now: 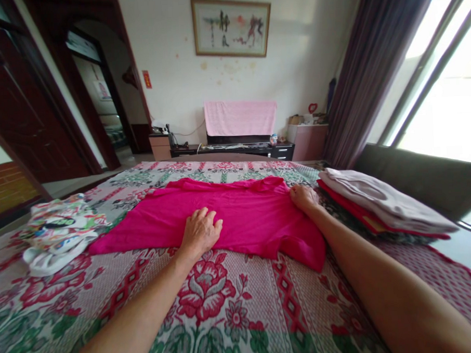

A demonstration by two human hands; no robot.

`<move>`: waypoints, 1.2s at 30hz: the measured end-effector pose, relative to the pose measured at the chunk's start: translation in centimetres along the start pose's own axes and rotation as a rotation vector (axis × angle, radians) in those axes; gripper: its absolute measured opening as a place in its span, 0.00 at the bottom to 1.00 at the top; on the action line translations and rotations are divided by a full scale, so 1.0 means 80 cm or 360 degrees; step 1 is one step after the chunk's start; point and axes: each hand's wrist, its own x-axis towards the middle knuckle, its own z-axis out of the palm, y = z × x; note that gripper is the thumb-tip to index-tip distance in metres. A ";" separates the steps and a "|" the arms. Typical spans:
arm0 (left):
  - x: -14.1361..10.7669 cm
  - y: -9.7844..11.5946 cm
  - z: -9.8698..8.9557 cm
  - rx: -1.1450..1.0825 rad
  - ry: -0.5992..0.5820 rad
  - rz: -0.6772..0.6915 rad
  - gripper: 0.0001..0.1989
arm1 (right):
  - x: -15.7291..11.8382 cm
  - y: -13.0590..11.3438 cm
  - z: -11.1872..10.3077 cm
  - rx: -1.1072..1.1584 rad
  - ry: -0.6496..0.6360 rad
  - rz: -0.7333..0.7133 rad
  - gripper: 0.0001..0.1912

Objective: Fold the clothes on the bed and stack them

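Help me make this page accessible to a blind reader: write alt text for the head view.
A bright pink garment lies spread on a flowered cloth, the left hand resting on it and the right hand at its right edge. Folded clothes are stacked at right; a bunched multicolored cloth lies at left.

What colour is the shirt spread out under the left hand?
The shirt is bright, deep pink. It shows best in the head view.
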 end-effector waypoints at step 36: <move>0.002 0.000 0.000 -0.0070 -0.0024 -0.0038 0.18 | 0.007 0.027 -0.018 0.0265 -0.0240 0.0052 0.19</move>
